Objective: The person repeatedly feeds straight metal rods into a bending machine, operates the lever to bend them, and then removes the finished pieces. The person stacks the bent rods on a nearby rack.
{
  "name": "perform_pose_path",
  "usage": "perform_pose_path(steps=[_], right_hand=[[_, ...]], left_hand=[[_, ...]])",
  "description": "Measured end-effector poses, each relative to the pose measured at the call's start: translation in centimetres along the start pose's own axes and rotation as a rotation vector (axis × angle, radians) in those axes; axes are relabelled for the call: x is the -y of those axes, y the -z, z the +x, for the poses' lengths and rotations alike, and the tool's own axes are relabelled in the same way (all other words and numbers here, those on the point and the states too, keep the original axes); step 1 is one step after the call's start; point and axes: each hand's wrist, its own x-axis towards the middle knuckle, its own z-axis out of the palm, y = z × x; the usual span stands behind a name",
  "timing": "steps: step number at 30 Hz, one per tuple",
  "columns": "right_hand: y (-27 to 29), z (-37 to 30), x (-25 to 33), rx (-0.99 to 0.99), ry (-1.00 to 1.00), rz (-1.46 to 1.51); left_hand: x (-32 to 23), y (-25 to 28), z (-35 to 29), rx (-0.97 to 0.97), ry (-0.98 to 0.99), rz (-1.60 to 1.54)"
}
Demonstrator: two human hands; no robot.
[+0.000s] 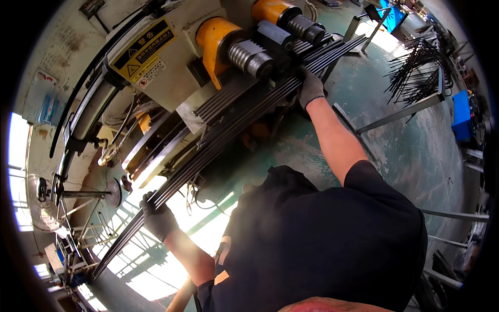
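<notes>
A bundle of long, thin dark metal rods [205, 151] runs slantwise from the lower left up to the upper right, along the front of a machine [182, 57]. My left hand [157, 217], in a dark grey glove, is closed round the bundle near its lower left part. Farther up, my right hand [311, 89], gloved the same way, grips the rods close to their upper right end. Just beyond that hand are ribbed metal cylinders [250, 58] in orange housings [214, 39]. More rods [221, 101] lie in the machine, behind the bundle.
A heap of dark rods [418, 67] rests on a metal frame [403, 112] at the right, near a blue box [461, 115]. A curved black hose [67, 104] hangs at the left. Below it stands a round disc [113, 192]. Cables [195, 195] dangle under the machine.
</notes>
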Motion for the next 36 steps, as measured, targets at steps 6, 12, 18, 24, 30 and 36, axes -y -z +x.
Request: perform_pose_path(steps=[6,12,18,24,30,36], right_hand=[[-1.5,-1.8,-1.6,-0.002,0.045,0.019],[-4.4,-0.2,0.4,0.075,0.261,-0.031],[-8.0,-3.2,3.8,0.12,-0.141,0.069],[-4.7,6.0,-3.7,0.002,0.451,-0.562],[-7.1,5.7,-1.5,-0.091,0.124,-0.13],[-6.9,5.1,-1.1,-0.025,0.013,-0.15]], left_hand=[[1.3,-0.2,4.9,0.168,-0.209,0.537],[3.9,-3.7,6.0,0.062,-0.052,0.305],[9.1,-6.6,7.3,-0.056,0.155,-0.069],[13.9,-10.4,4.8,0.037,0.238,-0.061],[12.1,-11.3,4.6,0.207,0.413,-0.314],[6.1,-5.8,9.6,-0.1,0.148,-0.184]])
